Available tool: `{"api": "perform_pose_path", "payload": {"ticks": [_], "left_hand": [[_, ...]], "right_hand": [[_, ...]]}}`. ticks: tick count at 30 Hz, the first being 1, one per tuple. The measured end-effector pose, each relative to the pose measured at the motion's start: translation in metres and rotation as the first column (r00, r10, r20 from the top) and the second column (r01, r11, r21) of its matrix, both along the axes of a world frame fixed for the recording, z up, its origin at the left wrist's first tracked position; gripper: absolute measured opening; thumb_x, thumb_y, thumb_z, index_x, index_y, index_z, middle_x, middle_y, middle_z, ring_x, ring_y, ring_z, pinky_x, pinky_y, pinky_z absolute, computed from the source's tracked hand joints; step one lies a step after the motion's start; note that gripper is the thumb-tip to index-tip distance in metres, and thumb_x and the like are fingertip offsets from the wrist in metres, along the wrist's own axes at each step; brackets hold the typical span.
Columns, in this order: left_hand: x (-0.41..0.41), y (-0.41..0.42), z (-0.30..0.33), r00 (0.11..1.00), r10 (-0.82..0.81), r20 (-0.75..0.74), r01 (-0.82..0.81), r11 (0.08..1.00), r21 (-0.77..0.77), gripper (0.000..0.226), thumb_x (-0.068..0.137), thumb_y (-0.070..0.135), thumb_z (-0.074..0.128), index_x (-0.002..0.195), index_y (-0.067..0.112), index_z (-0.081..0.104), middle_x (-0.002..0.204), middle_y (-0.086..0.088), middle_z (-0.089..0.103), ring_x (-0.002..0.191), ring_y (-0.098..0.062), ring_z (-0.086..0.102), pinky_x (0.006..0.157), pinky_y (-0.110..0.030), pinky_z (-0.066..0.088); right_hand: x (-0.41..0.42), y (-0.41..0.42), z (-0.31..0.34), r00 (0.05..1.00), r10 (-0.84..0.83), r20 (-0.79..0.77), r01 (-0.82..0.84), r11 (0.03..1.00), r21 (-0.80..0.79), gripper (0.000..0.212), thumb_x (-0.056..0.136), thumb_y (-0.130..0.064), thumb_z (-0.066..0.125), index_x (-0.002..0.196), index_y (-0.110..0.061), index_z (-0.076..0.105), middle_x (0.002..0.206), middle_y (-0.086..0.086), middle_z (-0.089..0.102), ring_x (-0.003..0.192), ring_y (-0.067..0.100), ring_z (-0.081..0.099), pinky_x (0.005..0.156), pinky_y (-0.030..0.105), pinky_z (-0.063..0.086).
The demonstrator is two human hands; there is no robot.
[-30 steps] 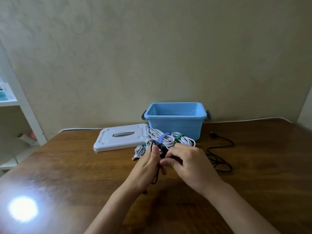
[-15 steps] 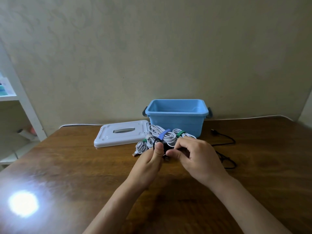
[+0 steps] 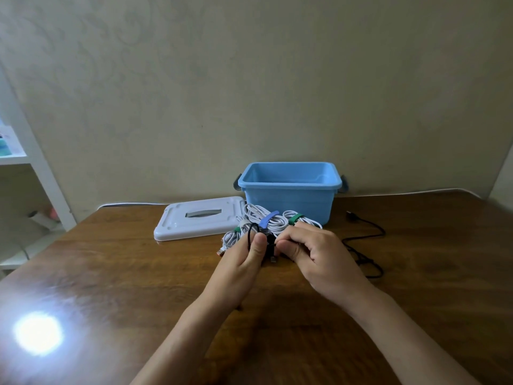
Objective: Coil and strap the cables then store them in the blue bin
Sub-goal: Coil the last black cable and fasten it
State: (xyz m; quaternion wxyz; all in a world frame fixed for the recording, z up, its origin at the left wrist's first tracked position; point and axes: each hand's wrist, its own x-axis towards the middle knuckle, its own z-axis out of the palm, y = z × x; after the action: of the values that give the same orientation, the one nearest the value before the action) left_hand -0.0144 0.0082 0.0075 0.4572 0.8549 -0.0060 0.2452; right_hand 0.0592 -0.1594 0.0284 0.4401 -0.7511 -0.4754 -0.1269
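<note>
Two hands at work just in front of open blue plastic bin (image 3: 288, 200): left hand (image 3: 240, 269) pinches small black cable coil (image 3: 261, 240) so loops hold; right hand (image 3: 319, 257) fingers curled, pinching loose cable, feeding slack trailing right. Strapped white cable bundles (image 3: 266, 222) wait against bin front.

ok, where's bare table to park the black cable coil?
Free: wooden table left of the left hand, below the white lid. Crowded: strapped white cable coils before the blue plastic bin; loose black cable beyond the right hand.
</note>
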Motion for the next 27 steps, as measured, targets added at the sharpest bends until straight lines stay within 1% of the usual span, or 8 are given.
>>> {"api": "perform_pose_path", "payload": {"ticks": [3, 6, 8, 10, 15, 19, 23, 27], "left_hand": [[-0.002, -0.004, 0.003, 0.999, -0.008, -0.046, 0.013, 0.994, 0.111, 0.035, 0.083, 0.071, 0.046, 0.085, 0.036, 0.05, 0.076, 0.029, 0.061, 0.068, 0.005, 0.054, 0.06, -0.016, 0.039], [0.0, -0.006, -0.001, 0.992, 0.039, -0.118, -0.01, 0.971, 0.239, 0.026, 0.084, 0.058, 0.067, 0.091, 0.037, 0.052, 0.079, 0.017, 0.062, 0.072, 0.003, 0.058, 0.061, -0.018, 0.043], [0.001, -0.004, -0.004, 0.991, 0.079, -0.103, -0.051, 0.966, 0.255, 0.021, 0.094, 0.046, 0.063, 0.082, 0.034, 0.051, 0.07, 0.013, 0.057, 0.063, 0.0, 0.052, 0.057, -0.021, 0.037], [0.001, -0.001, -0.004, 0.987, 0.115, -0.109, -0.087, 0.968, 0.234, 0.028, 0.1, 0.045, 0.056, 0.077, 0.028, 0.053, 0.066, 0.01, 0.056, 0.059, -0.002, 0.049, 0.055, -0.022, 0.037], [0.0, 0.005, -0.001, 0.971, 0.21, -0.112, -0.183, 0.96, 0.21, 0.034, 0.103, 0.039, 0.049, 0.075, 0.018, 0.05, 0.066, 0.003, 0.057, 0.061, -0.008, 0.05, 0.055, -0.024, 0.034], [0.001, 0.011, -0.001, 0.961, 0.245, -0.125, -0.22, 0.958, 0.183, 0.039, 0.104, 0.045, 0.042, 0.074, 0.02, 0.044, 0.066, 0.005, 0.052, 0.06, -0.005, 0.047, 0.056, -0.023, 0.033], [-0.001, 0.004, -0.002, 0.974, 0.148, -0.174, -0.124, 0.982, 0.139, 0.036, 0.104, 0.047, 0.038, 0.076, 0.025, 0.046, 0.066, 0.01, 0.053, 0.058, -0.003, 0.044, 0.055, -0.023, 0.033], [-0.005, -0.012, -0.001, 0.988, 0.007, -0.152, 0.003, 0.998, 0.064, 0.045, 0.093, 0.066, 0.031, 0.082, 0.028, 0.052, 0.068, 0.017, 0.056, 0.062, 0.0, 0.046, 0.059, -0.023, 0.036]], "right_hand": [[-0.001, -0.001, 0.0, 0.994, -0.086, 0.062, 0.083, 0.995, 0.046, 0.031, 0.099, -0.053, 0.051, 0.09, -0.03, 0.07, 0.081, -0.018, 0.068, 0.077, 0.003, 0.064, 0.064, 0.021, 0.048], [-0.001, -0.002, 0.002, 0.989, -0.094, 0.114, 0.09, 0.995, 0.041, 0.033, 0.098, -0.056, 0.051, 0.092, -0.031, 0.071, 0.083, -0.019, 0.069, 0.079, 0.001, 0.064, 0.065, 0.023, 0.05], [-0.001, -0.003, 0.004, 0.99, -0.065, 0.125, 0.063, 0.998, 0.025, 0.031, 0.096, -0.057, 0.054, 0.091, -0.032, 0.071, 0.084, -0.018, 0.067, 0.081, 0.003, 0.064, 0.067, 0.023, 0.05], [-0.001, -0.004, 0.005, 0.99, -0.068, 0.121, 0.066, 0.998, 0.025, 0.031, 0.093, -0.058, 0.057, 0.088, -0.03, 0.071, 0.081, -0.019, 0.064, 0.08, 0.002, 0.062, 0.064, 0.018, 0.046], [0.0, -0.009, 0.008, 0.957, -0.22, 0.187, 0.233, 0.971, -0.049, 0.047, 0.094, -0.072, 0.042, 0.081, -0.031, 0.063, 0.076, -0.015, 0.058, 0.071, 0.004, 0.057, 0.054, 0.014, 0.035], [0.007, -0.014, 0.007, 0.984, -0.172, 0.044, 0.176, 0.979, -0.102, 0.022, 0.1, -0.045, 0.051, 0.088, -0.033, 0.065, 0.084, -0.016, 0.057, 0.081, 0.005, 0.058, 0.059, 0.015, 0.038], [0.006, -0.009, 0.002, 0.99, -0.141, -0.003, 0.141, 0.99, -0.021, 0.022, 0.103, -0.042, 0.05, 0.093, -0.03, 0.066, 0.084, -0.017, 0.061, 0.082, 0.004, 0.06, 0.065, 0.02, 0.047], [0.001, -0.001, -0.005, 0.976, -0.217, 0.009, 0.217, 0.976, 0.022, 0.027, 0.103, -0.046, 0.048, 0.092, -0.029, 0.066, 0.071, -0.019, 0.061, 0.071, 0.0, 0.06, 0.055, 0.016, 0.041]]}}
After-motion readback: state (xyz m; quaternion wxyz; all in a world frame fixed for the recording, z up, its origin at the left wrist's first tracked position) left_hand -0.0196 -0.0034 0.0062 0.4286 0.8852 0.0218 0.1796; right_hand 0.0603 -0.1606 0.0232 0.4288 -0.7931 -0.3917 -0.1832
